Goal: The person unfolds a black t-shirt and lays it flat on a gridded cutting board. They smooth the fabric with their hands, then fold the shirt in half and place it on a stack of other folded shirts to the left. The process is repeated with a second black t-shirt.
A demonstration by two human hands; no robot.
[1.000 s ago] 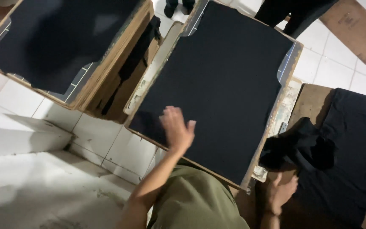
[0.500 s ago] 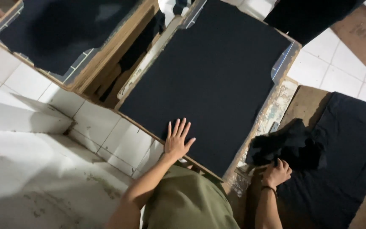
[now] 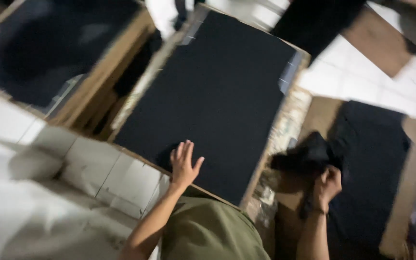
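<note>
Left hand point(image 3: 184, 166) is laid flat, fingers point(image 3: 187, 150) spread, on the near edge of a black fabric panel point(image 3: 217, 91). The panel is stretched over a wooden-framed surface point(image 3: 261, 178), whose paint-spattered edge is seen on the right side. Right hand point(image 3: 327, 187) is closed around a bunched black cloth point(image 3: 309, 154); fingers are curled and pinching the fabric, though the frame is motion-blurred and the exact grip cannot be told. The bunched cloth is held just right of the framed surface, above a brown board point(image 3: 321, 115) on which a flat black fabric piece point(image 3: 374, 159) is spread. A second black-covered wooden frame point(image 3: 49, 53) is seen upper left, just beside the first. White floor tiles point(image 3: 102, 168) are visible below the left hand. An olive-green garment point(image 3: 208, 231) on the person's body is seen at bottom centre.
</note>
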